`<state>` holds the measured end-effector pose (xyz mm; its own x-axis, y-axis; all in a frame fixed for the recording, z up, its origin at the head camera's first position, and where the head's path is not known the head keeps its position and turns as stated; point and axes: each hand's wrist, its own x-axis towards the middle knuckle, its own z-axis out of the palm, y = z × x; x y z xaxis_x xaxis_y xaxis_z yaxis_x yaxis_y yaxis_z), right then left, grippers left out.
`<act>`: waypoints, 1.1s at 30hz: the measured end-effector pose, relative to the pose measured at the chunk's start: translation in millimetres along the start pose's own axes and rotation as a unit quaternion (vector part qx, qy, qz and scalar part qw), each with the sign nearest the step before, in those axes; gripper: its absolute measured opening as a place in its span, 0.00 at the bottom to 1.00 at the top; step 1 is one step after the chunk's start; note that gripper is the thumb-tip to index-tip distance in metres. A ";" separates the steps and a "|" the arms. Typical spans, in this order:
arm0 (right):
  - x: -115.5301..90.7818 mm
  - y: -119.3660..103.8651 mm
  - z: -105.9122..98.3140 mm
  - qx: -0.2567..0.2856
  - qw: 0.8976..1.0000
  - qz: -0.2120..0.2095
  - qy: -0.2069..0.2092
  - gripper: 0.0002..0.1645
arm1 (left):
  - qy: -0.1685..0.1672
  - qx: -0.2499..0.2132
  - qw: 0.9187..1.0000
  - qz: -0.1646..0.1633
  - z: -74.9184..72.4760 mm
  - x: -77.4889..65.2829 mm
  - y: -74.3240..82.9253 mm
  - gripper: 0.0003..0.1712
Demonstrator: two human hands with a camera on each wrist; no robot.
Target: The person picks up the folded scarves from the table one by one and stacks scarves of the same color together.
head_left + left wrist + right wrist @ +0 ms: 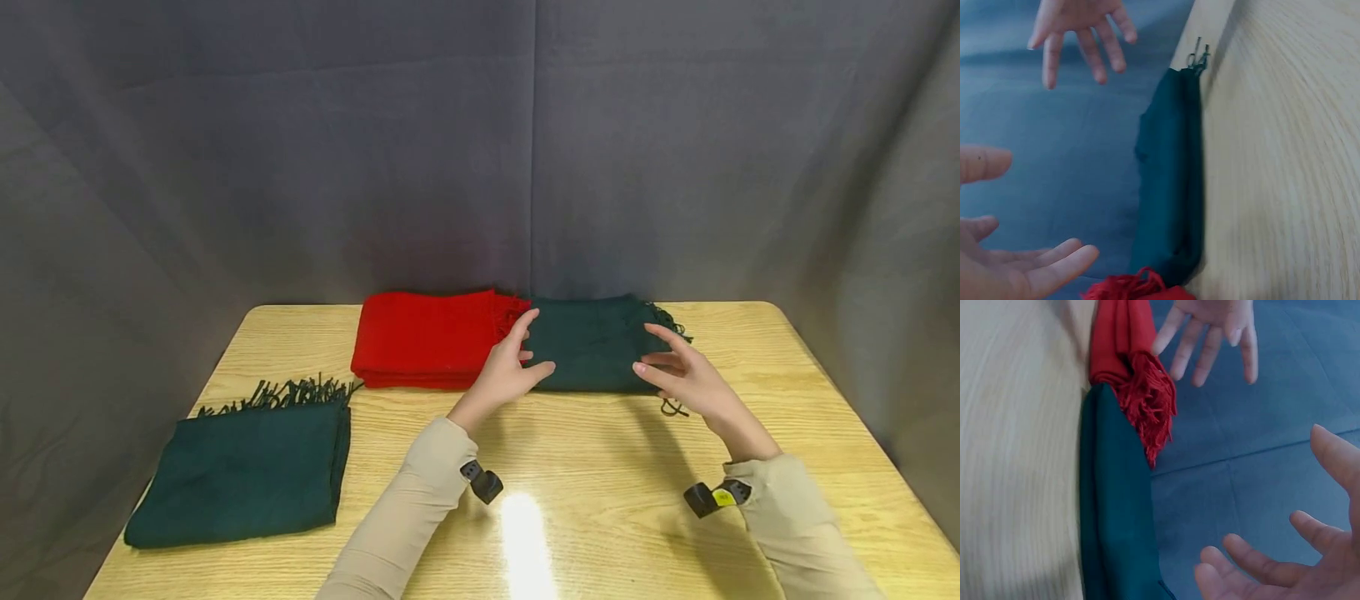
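Observation:
A folded dark green fringed scarf (585,342) lies at the back of the table, its fringe to the right. My left hand (506,371) hovers over its left end, fingers spread and holding nothing. Above the right end is my right hand (686,383), also spread and bare. In the left wrist view the green scarf (1169,175) stands apart from both hands. The right wrist view likewise has a gap between the scarf (1122,512) and my right hand (1279,575). A folded red scarf (423,337) with red fringe adjoins the green one on the left.
Another folded dark green scarf (251,475) lies at the table's front left, fringe pointing away. The light wooden table (600,500) ends at a grey cloth backdrop (420,167) behind and at the sides.

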<state>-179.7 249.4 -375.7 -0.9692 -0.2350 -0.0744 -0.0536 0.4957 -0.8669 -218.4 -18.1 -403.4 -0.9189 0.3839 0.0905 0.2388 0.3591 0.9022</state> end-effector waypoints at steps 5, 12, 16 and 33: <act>8.6 3.9 -6.3 -0.003 1.000 0.013 0.003 0.45 | 0.012 0.011 0.999 -0.033 6.0 13.4 -4.5 0.43; 22.0 17.7 -17.5 -0.013 0.999 0.038 0.012 0.48 | 0.043 0.001 0.997 -0.067 10.5 35.9 -13.1 0.43; 30.0 24.8 -22.4 -0.019 0.998 0.051 0.019 0.49 | 0.056 0.010 0.993 -0.100 12.6 46.4 -19.6 0.43; 57.7 54.5 -25.1 -0.010 0.992 0.122 0.012 0.56 | 0.053 -0.050 0.983 -0.171 18.8 61.4 -30.6 0.47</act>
<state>-244.5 283.8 -414.9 -0.9591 -0.0867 -0.2694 0.1788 0.5523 -0.8142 -276.2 10.5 -433.4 -0.9687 0.1636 -0.1868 -0.1168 0.3634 0.9243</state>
